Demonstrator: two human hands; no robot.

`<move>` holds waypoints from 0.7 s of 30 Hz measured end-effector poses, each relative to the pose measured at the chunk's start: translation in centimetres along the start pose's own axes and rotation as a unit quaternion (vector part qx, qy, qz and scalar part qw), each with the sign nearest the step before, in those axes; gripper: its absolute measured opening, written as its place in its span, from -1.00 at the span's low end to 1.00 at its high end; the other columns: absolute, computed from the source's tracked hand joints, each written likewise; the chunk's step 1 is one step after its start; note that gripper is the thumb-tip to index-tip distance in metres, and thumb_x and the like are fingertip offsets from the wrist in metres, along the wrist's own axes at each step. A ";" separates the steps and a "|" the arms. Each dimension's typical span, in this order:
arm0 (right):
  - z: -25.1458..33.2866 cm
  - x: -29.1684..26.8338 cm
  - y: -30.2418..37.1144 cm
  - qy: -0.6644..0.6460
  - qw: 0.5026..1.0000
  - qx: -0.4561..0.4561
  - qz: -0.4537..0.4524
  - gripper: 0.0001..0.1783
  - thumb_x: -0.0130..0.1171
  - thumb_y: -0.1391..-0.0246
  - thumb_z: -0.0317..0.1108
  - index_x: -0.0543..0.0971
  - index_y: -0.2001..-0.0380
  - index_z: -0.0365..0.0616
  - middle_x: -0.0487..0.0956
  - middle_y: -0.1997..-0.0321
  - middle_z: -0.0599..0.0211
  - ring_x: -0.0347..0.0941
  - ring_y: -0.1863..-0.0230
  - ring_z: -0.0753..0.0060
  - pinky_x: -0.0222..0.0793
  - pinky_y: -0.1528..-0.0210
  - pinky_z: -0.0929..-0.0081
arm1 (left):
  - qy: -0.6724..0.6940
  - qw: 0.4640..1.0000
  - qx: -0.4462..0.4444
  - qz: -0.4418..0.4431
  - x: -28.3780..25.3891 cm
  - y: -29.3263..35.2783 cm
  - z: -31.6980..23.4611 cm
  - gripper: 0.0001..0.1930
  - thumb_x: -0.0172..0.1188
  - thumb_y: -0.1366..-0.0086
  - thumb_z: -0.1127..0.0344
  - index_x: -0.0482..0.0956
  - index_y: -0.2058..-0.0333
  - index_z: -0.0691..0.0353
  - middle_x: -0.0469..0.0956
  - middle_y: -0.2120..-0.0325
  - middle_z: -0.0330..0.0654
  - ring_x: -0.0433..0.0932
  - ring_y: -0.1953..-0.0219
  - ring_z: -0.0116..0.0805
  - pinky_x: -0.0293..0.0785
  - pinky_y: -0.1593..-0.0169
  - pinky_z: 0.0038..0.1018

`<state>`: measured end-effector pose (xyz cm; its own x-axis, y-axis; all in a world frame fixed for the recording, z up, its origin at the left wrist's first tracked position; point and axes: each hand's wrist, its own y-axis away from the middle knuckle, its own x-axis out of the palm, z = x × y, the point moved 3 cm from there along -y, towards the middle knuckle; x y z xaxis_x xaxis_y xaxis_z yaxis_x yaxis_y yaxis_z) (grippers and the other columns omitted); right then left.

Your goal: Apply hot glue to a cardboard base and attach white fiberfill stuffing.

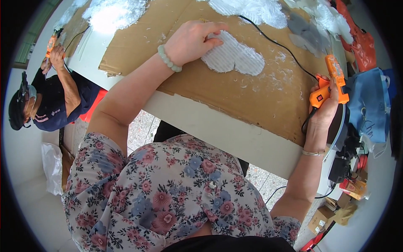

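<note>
My right hand (pixel 326 107) is wrapped round an orange glue gun (pixel 333 71) at the table's right edge. The gun's nozzle points away from me, and a dark switch shows on its body. Toward the middle of the cardboard lies a flat white ribbed piece (pixel 218 56) with two rounded lobes; its right lobe (pixel 250 60) is covered in fine white fringe. My left hand (pixel 191 40) rests at the upper left edge of this piece, thumb and forefinger apart and the other fingers curled under. Nothing shows between the thumb and forefinger.
A brown cardboard sheet (pixel 184 90) covers much of the white table (pixel 226 126), with fluffy white piles (pixel 113 14) at the back. A black cord (pixel 279 42) crosses it. A co-worker (pixel 63 92) at left holds another orange gun (pixel 51 44). Blue (pixel 367 105) and red bags (pixel 363 46) hang at right.
</note>
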<state>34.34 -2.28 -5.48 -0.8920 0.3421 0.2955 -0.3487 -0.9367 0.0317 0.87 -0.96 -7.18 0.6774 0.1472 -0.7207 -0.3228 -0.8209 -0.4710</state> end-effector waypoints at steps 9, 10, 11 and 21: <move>-0.1 0.1 0.1 0.004 1.000 -0.009 -0.003 -0.72 -0.05 -0.13 -0.27 0.39 0.17 -0.25 0.52 0.34 0.16 0.36 0.50 0.52 0.34 0.42 0.60 | -0.027 1.000 0.007 -0.007 0.0 0.1 0.0 -0.71 0.21 -0.03 0.34 0.53 0.20 0.13 0.57 0.50 -0.11 0.53 0.44 -0.15 0.47 0.33 -0.36; -0.1 0.0 0.1 0.006 1.000 -0.004 0.001 -0.71 -0.05 -0.13 -0.27 0.39 0.17 -0.25 0.53 0.34 0.16 0.36 0.50 0.52 0.34 0.43 0.60 | -0.028 1.000 0.006 -0.004 0.0 0.2 0.1 -0.71 0.21 -0.03 0.34 0.52 0.20 0.13 0.57 0.50 -0.11 0.54 0.43 -0.15 0.47 0.32 -0.35; 0.0 0.0 0.2 0.009 1.000 0.000 0.004 -0.71 -0.04 -0.13 -0.27 0.39 0.16 -0.25 0.53 0.33 0.16 0.36 0.50 0.52 0.34 0.43 0.60 | -0.028 1.000 0.006 -0.002 0.1 0.2 0.2 -0.70 0.21 -0.03 0.33 0.52 0.19 0.12 0.57 0.50 -0.12 0.54 0.43 -0.14 0.47 0.32 -0.35; 0.0 0.2 0.4 0.005 1.000 0.006 0.001 -0.71 -0.03 -0.13 -0.26 0.39 0.18 -0.25 0.53 0.34 0.16 0.36 0.53 0.52 0.34 0.44 0.61 | -0.024 0.999 0.014 -0.021 0.3 0.4 0.8 -0.62 0.24 -0.01 0.36 0.49 0.12 0.09 0.56 0.43 -0.25 0.41 0.64 -0.38 0.39 0.49 -0.48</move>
<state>34.02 -2.54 -5.35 -0.8955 0.3414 0.2855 -0.3442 -0.9380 0.0421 0.40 -0.78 -7.99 0.6582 0.2085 -0.7234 -0.3139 -0.7973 -0.5155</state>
